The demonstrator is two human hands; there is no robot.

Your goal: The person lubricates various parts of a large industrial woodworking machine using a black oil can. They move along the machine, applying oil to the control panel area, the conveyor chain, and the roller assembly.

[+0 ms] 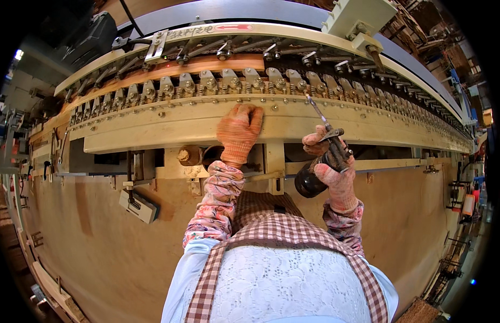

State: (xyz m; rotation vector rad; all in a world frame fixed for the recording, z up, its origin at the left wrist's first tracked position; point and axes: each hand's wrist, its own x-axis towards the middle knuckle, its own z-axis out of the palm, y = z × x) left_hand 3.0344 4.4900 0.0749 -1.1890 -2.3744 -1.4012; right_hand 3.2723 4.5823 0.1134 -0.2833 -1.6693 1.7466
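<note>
My left hand [240, 129], in an orange knitted glove, is closed like a fist and rests on the long beige rail [180, 121] of a machine. Nothing shows in its curled fingers. In my right hand [338, 180], also gloved, is a pump oil can [336, 156] with a dark body and a metal lever. Its thin spout points up and away, the tip close to the row of spring-loaded metal clamps [297, 81] along the rail. A reddish wooden board [217, 64] lies behind the clamps on the left half of the machine.
Under the rail a round wooden-looking end [189, 156] sits beside a dark pipe opening. A pale block on a bracket [139, 205] hangs at the lower left. A beige box [359, 19] with a metal rod stands over the far right. Brown floor [115, 258] spreads around me.
</note>
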